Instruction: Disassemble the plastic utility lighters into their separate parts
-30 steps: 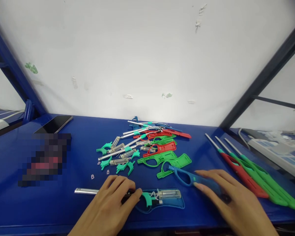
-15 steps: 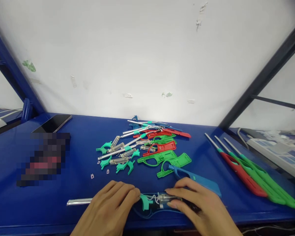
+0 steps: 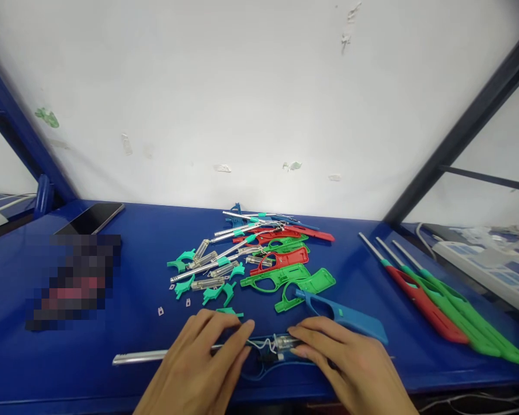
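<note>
Near the front edge lies an opened blue stick lighter (image 3: 263,377), its metal tube (image 3: 140,357) pointing left. Curled over the tube's inner end, my left hand (image 3: 194,357) is closed, thumb and forefinger meeting by the white wires (image 3: 263,344). My right hand (image 3: 348,357) pinches the clear fuel tank (image 3: 285,342) in the blue handle half and covers its rear end. A dark part (image 3: 268,358) sits below the wires. Just beyond my left fingers shows a teal trigger piece (image 3: 230,312), partly hidden; I cannot tell if it is touched.
Behind are several teal triggers (image 3: 184,286), clear tanks (image 3: 207,283), metal tubes and green and red handle halves (image 3: 281,278). A blue handle half (image 3: 358,323) lies close to my right hand. Whole lighters (image 3: 432,305) lie right; a phone (image 3: 90,219) and a pixelated object (image 3: 73,282) left.
The teal trigger piece has left the blue lighter and now shows beyond my left fingers. My left hand has shifted slightly; my right hand stays at the tank.
</note>
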Action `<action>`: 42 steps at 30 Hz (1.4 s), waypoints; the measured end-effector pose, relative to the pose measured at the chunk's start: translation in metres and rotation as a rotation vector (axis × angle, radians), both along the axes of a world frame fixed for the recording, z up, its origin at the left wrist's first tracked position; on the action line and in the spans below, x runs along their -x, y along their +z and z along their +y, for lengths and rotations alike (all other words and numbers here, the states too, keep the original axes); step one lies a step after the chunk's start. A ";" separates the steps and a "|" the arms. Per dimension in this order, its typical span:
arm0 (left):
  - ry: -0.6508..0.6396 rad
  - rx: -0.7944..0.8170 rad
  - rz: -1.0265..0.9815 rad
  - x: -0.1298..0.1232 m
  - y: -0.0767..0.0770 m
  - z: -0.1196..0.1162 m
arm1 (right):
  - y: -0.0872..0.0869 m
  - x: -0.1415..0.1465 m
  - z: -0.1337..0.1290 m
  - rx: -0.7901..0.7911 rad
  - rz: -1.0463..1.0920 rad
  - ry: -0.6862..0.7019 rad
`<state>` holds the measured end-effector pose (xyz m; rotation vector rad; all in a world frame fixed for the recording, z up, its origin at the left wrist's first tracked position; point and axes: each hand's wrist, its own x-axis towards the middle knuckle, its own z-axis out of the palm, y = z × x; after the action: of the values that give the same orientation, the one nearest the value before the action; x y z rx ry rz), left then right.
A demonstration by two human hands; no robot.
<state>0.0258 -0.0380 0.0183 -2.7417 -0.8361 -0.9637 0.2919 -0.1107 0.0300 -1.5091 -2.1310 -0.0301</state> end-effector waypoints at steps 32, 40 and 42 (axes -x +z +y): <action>-0.054 0.051 -0.098 -0.008 -0.012 0.001 | 0.021 -0.047 -0.021 -0.249 -0.012 -0.208; 0.000 0.002 -0.137 -0.001 0.006 0.003 | 0.021 0.032 0.018 -0.172 0.096 0.046; -0.039 0.027 -0.169 0.003 0.014 0.005 | 0.021 0.037 0.023 -0.169 0.119 0.092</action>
<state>0.0226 -0.0326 0.0318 -2.7387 -0.8282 -1.2141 0.2546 -0.0872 0.0507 -1.2830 -2.0460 -0.0830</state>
